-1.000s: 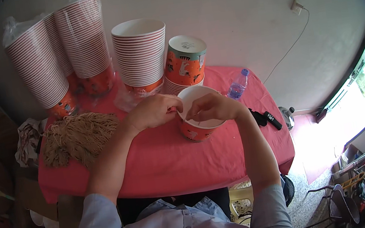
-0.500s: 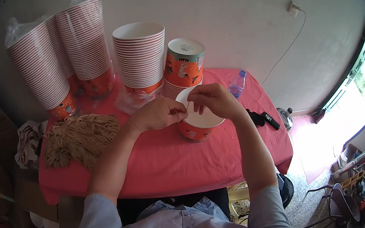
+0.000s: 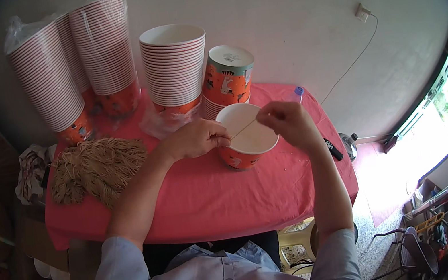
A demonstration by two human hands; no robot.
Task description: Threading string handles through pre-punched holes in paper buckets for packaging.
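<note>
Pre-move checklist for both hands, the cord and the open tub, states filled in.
1. Open tub upright on the red tablecloth: ok.
2. Cord drawn straight between left hand and right hand: ok.
3. Left hand at the tub's rim, on its left side: ok.
4. Cord fastened to the tub: cannot tell; the left hand covers that spot.
5. Bottle clear of the right hand: cannot tell; little but its blue cap shows behind.
6. Cord bundle on the table's left side: ok.

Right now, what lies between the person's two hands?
In the head view, a thin string stretches from the left hand to the right hand, over the open orange tub.
</note>
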